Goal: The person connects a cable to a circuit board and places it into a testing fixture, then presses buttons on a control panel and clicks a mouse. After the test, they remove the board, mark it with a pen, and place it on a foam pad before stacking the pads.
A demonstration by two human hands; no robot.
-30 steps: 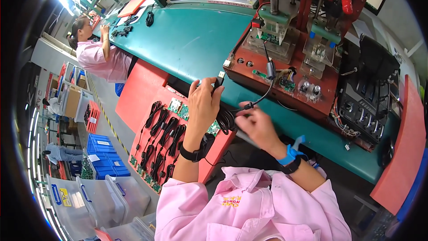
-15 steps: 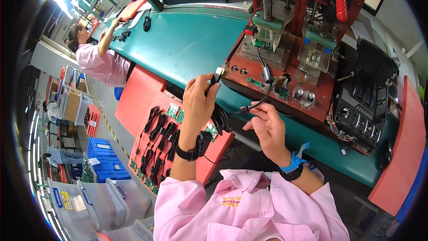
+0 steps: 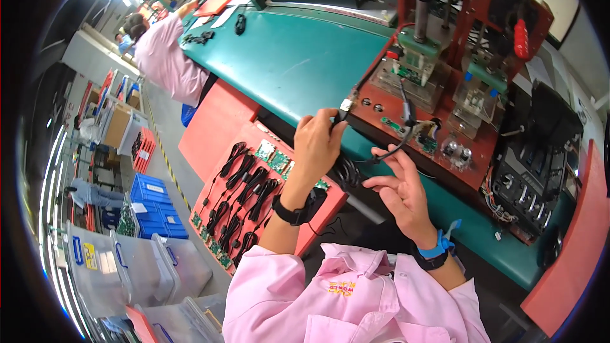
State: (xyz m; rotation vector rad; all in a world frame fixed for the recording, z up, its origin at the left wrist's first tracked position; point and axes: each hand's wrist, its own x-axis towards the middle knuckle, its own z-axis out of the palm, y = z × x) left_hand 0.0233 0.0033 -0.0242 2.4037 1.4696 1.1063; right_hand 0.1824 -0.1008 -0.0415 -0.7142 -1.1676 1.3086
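Note:
My left hand (image 3: 318,147) pinches the black USB plug (image 3: 344,108) of a cable, its metal end at the left edge of the red test fixture (image 3: 394,108). I cannot tell whether the plug is seated in a socket. Below it, the coiled black cable (image 3: 346,173) hangs between my hands. My right hand (image 3: 406,200) has its fingers spread and extended beside the cable; its fingertips are close to or touching it. From there the cable runs up past a thick black sleeve (image 3: 407,113) to a green circuit board (image 3: 406,73) in the fixture's clear clamp.
Left of my hands, a red foam board (image 3: 210,216) carries several coiled black cables (image 3: 244,185) and green circuit boards (image 3: 273,157). A black device with knobs (image 3: 524,171) stands right of the fixture. Another person in pink (image 3: 168,60) works farther along the green bench (image 3: 305,51).
The whole view has shifted, so the bench and fixture sit farther right. My left hand still pinches the plug at the fixture's edge. My right hand's fingers have spread and straightened slightly beside the cable.

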